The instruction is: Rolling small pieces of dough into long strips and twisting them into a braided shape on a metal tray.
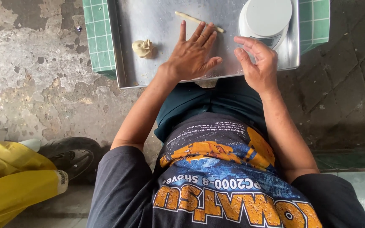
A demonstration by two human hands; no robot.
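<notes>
A patchy, worn concrete floor (43, 76) is seen at the far left, with yellow bags (13, 177) and a dark tyre (70, 156) near the lower edge; dark paving (351, 84) is seen at the right. A green-tiled desk (100, 38) stands in the upper middle, and a shiny metal tray (148, 17) is laid on it. On the tray's left part a small lump of pale dough (143, 48) is seen, just beside the left hand (191, 55) but apart from it. The left hand is laid flat on the tray, palm down, its fingers (199, 33) spread and straight; the fingertips are laid on a thin rolled strip of dough (197, 21), which runs slantwise past them on both sides. Further right, the right hand (258, 63) is held above the tray's near edge with its fingers loosely curled, nothing pinched between them; it is apart from the strip. A white round kitchen scale (267, 17) stands on the tray's right corner, just beyond the right hand.
</notes>
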